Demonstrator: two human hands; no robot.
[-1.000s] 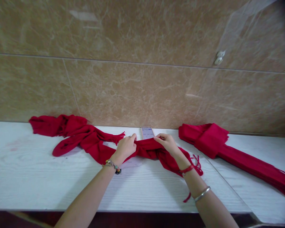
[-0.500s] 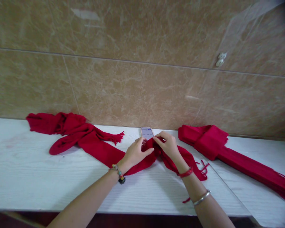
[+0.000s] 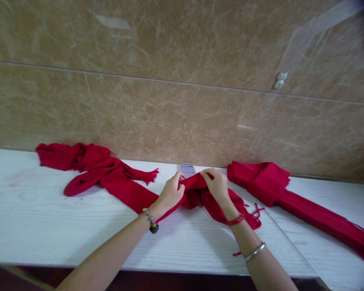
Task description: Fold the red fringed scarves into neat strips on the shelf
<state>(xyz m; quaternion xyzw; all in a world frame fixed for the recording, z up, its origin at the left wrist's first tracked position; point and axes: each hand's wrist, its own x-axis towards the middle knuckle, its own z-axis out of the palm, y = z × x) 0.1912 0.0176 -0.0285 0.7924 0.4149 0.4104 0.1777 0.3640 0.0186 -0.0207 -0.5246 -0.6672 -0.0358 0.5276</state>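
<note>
A long red scarf (image 3: 127, 195) runs across the white table, from a loose heap at the left to a fringed end right of centre. My left hand (image 3: 171, 193) pinches its edge near the middle, thumb toward the right. With thumb and fingers closed, my right hand (image 3: 215, 185) grips the same scarf a little farther right. Between the two hands the cloth is lifted and stretched, with folds hanging beneath it. A beaded bracelet circles my left wrist; a red band and a silver bangle are on my right arm.
Behind the hands a phone (image 3: 187, 169) with a lit screen lies near the wall. Folded red scarves (image 3: 266, 184) with fringes lie at the right. The white table (image 3: 42, 226) meets a brown marbled tile wall (image 3: 169, 117). A small whitish fitting (image 3: 280, 80) is on the wall.
My hands have moved apart, the left one shifting left. The scarf between them, bunched before, is now drawn out into a stretched edge.
</note>
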